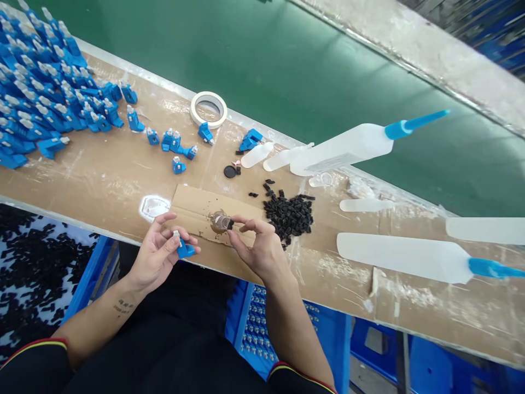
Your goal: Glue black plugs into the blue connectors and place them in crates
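Observation:
In my left hand (158, 253) is a small blue plastic part (185, 249) with a white tip, pinched between thumb and fingers near the table's front edge. My right hand (262, 246) pinches a small black piece (230, 225) between thumb and index finger. That piece is at the mouth of a small clear cup (220, 220), which lies in a brown wet patch on a cardboard strip (197, 200). Whether the piece touches the cup I cannot tell. Just right of my right hand lies a pile of black pieces (289, 212).
Many blue parts (45, 93) crowd the table's left end. A tape roll (208, 109) lies at the back. White bottles with blue nozzles (402, 257) lie on the right. Below the edge are a blue tray (332, 334) and a bin of black pieces (41, 268).

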A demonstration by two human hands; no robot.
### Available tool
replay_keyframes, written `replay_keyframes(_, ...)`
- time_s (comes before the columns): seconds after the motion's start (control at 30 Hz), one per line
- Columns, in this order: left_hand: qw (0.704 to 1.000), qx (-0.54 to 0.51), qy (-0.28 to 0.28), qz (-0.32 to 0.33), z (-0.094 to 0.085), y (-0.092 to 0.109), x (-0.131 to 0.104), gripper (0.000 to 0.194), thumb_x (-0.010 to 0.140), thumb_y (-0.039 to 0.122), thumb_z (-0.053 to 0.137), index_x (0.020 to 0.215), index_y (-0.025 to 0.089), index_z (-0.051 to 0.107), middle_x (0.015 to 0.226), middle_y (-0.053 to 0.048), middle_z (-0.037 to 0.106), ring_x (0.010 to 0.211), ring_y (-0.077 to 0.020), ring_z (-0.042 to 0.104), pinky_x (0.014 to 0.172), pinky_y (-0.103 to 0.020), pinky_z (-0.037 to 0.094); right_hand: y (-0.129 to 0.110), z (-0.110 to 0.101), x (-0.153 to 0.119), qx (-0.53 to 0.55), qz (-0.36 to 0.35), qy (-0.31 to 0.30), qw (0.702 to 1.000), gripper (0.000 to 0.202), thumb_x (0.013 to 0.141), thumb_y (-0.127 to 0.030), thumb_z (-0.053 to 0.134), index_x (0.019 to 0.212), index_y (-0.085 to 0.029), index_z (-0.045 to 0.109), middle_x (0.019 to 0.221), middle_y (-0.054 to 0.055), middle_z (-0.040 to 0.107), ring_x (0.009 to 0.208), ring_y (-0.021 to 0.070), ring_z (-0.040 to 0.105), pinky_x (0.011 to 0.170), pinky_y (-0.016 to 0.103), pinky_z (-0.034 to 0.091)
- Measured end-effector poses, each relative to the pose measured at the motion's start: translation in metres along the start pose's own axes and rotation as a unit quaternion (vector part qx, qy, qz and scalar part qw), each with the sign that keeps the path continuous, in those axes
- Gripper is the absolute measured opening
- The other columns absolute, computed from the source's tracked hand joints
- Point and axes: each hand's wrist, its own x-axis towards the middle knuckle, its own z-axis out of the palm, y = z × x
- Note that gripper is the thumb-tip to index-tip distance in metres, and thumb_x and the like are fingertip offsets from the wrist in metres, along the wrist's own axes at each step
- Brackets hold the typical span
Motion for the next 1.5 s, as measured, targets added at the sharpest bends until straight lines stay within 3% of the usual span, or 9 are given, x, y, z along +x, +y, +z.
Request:
replay_keyframes(0.17, 0.999, 0.032, -0.008, 0.024, -0.003, 0.0, 0.0, 0.031, 0.094, 0.025, 0.066, 0.122, 0.029, 0.054, 0.094, 0.001, 0.067, 0.076, -0.0124, 0.068, 0.07, -0.031, 0.063, 0.001, 0.002, -0.001, -0.006, 0.003, -0.013, 1.0, 0.028, 0.092, -0.035, 0.063, 0.116, -0.022, 0.062, 0.093, 0.01, 0.077, 0.076, 0.0244, 0.075, 0.071, 0.04, 0.059)
replay_keyframes(0.47, 0.999, 0.024, 0.021, 0.019, -0.005, -0.002, 0.003, 0.017, 0.092, 0.024, 0.067, 0.109, 0.023, 0.062, 0.09, 0.001, 0.064, 0.073, -0.0111, 0.064, 0.074, -0.029, 0.059, 0.0, 0.001, -0.001, -0.027, -0.006, -0.025, 0.999, 0.031, 0.092, -0.036, 0.062, 0.12, -0.02, 0.06, 0.101, 0.011, 0.076, 0.082, 0.025, 0.075, 0.072, 0.039, 0.06)
replay_keyframes(0.63, 0.999, 0.011, 0.041, -0.011, -0.007, 0.001, 0.002, 0.015, 0.093, 0.021, 0.06, 0.107, 0.021, 0.064, 0.092, -0.002, 0.063, 0.078, -0.0118, 0.062, 0.079, -0.028, 0.055, -0.007, -0.002, 0.005, -0.025, 0.004, -0.042, 0.999, 0.023, 0.09, -0.031, 0.064, 0.111, -0.022, 0.065, 0.098, 0.008, 0.077, 0.08, 0.0244, 0.075, 0.072, 0.038, 0.061)
replay_keyframes(0.77, 1.0, -0.004, 0.011, -0.011, -0.01, 0.004, -0.001, 0.038, 0.077, 0.006, 0.057, 0.112, 0.022, 0.064, 0.1, -0.004, 0.066, 0.089, -0.0148, 0.063, 0.089, -0.03, 0.052, -0.007, -0.009, 0.006, -0.005, 0.022, -0.04, 0.999, 0.021, 0.087, -0.03, 0.068, 0.106, -0.023, 0.066, 0.096, 0.008, 0.077, 0.078, 0.0235, 0.074, 0.071, 0.038, 0.061)
replay_keyframes(0.87, 0.999, 0.036, -0.019, 0.007, -0.009, 0.005, -0.005, 0.047, 0.079, 0.001, 0.058, 0.118, 0.026, 0.061, 0.11, -0.003, 0.067, 0.099, -0.0151, 0.064, 0.096, -0.031, 0.05, -0.005, -0.014, 0.001, 0.093, 0.018, 0.023, 0.995, 0.024, 0.084, -0.027, 0.073, 0.104, -0.025, 0.059, 0.099, 0.006, 0.076, 0.076, 0.0204, 0.073, 0.069, 0.036, 0.061)
replay_keyframes(1.03, 0.988, 0.117, -0.101, 0.006, 0.005, 0.002, -0.003, 0.057, 0.091, 0.016, 0.067, 0.141, 0.033, 0.045, 0.137, -0.01, 0.061, 0.114, -0.0223, 0.065, 0.101, -0.038, 0.05, -0.008, -0.013, -0.013, 0.353, 0.026, 0.178, 0.918, 0.041, 0.084, -0.026, 0.074, 0.104, -0.03, 0.039, 0.094, 0.0, 0.075, 0.089, 0.0223, 0.075, 0.061, 0.031, 0.06)
replay_keyframes(1.17, 0.981, 0.105, -0.151, -0.068, 0.023, -0.011, 0.007, 0.062, 0.082, 0.019, 0.08, 0.134, 0.029, 0.047, 0.13, -0.012, 0.067, 0.103, -0.0214, 0.07, 0.094, -0.037, 0.053, -0.018, -0.005, -0.022, 0.436, 0.065, 0.198, 0.876, 0.043, 0.085, -0.042, 0.075, 0.104, -0.031, 0.039, 0.087, -0.001, 0.073, 0.085, 0.0247, 0.075, 0.059, 0.034, 0.059)
replay_keyframes(1.33, 0.974, 0.124, -0.178, -0.059, 0.034, -0.023, 0.015, 0.057, 0.075, 0.02, 0.086, 0.125, 0.023, 0.06, 0.122, -0.011, 0.069, 0.109, -0.0241, 0.067, 0.095, -0.036, 0.053, -0.03, -0.005, -0.028, 0.41, 0.042, 0.169, 0.895, 0.042, 0.086, -0.041, 0.074, 0.105, -0.031, 0.038, 0.088, 0.001, 0.074, 0.093, 0.0268, 0.075, 0.073, 0.044, 0.063)
replay_keyframes(1.5, 0.978, 0.125, -0.165, -0.022, 0.035, -0.022, 0.014, 0.06, 0.071, 0.014, 0.087, 0.125, 0.026, 0.063, 0.114, -0.007, 0.069, 0.102, -0.0198, 0.068, 0.091, -0.033, 0.055, -0.036, -0.011, -0.03, 0.379, -0.034, 0.138, 0.915, 0.042, 0.086, -0.022, 0.074, 0.11, -0.032, 0.041, 0.098, 0.002, 0.076, 0.096, 0.025, 0.074, 0.078, 0.046, 0.064)
